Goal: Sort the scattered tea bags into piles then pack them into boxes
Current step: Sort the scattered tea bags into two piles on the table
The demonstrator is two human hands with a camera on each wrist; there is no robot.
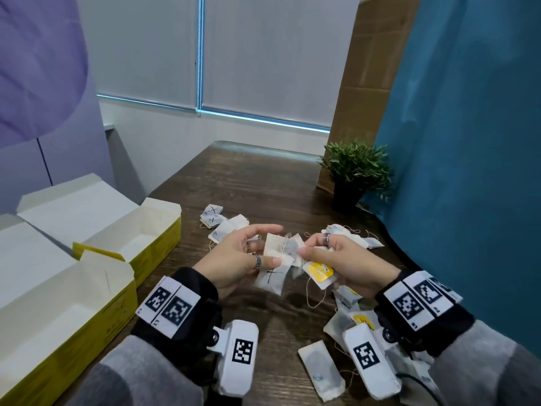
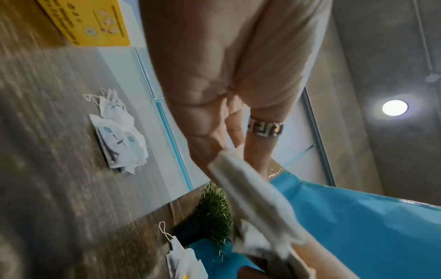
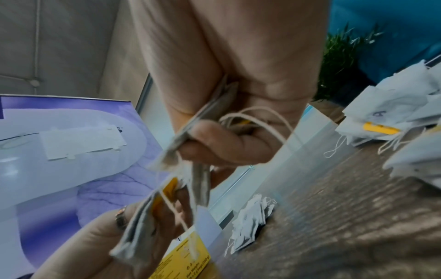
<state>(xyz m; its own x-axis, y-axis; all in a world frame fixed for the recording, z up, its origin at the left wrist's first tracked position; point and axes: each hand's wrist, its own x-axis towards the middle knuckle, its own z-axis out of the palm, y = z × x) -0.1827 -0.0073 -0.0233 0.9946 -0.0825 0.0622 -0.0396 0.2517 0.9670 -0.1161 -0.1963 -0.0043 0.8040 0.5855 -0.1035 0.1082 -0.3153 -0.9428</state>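
Both hands hover over the middle of the wooden table (image 1: 257, 183), sharing a bunch of white tea bags (image 1: 279, 249) with loose strings. My left hand (image 1: 265, 247) pinches the bunch with thumb and fingers, seen close in the left wrist view (image 2: 229, 149). My right hand (image 1: 307, 247) grips the other side; its thumb presses bags and strings (image 3: 190, 136). A yellow-tagged bag (image 1: 320, 272) hangs below. An X-marked pile (image 1: 218, 222) lies beyond the left hand, and another pile (image 1: 352, 235) lies beyond the right. Two open yellow boxes (image 1: 158, 247) (image 1: 96, 326) stand at the left.
More tea bags (image 1: 348, 317) lie under my right wrist, and a single one (image 1: 320, 367) lies near the front edge. A potted plant (image 1: 355, 171) stands at the far right beside a cardboard sheet (image 1: 371, 83) and a blue curtain (image 1: 468, 142).
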